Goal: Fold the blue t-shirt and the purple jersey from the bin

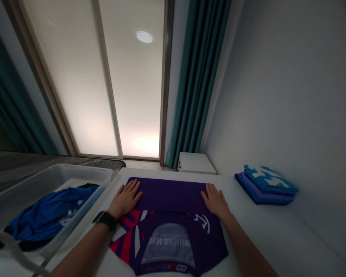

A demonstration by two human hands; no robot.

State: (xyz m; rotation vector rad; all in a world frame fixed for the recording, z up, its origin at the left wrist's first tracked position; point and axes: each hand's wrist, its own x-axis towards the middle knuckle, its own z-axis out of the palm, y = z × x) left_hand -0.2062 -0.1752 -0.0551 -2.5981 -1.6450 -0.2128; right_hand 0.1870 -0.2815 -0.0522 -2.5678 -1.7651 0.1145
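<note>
A purple T-shirt [173,194] lies on the white table, its far part folded over toward the collar, which faces me. Red and white stripes mark its left sleeve area, and a white logo shows at the right. My left hand [126,198] rests flat on the left end of the folded part, fingers spread. On the right end, my right hand [215,199] presses flat with its fingers stretched out. Neither hand grips the cloth. A dark watch [106,219] is on my left wrist.
A stack of folded shirts [266,186], blue and purple, sits on the white table [248,227] at the right by the wall. To the left, a translucent plastic bin [85,170] holds crumpled blue clothing [50,209]. A white cabinet [196,162] stands beyond the table, near teal curtains [200,77].
</note>
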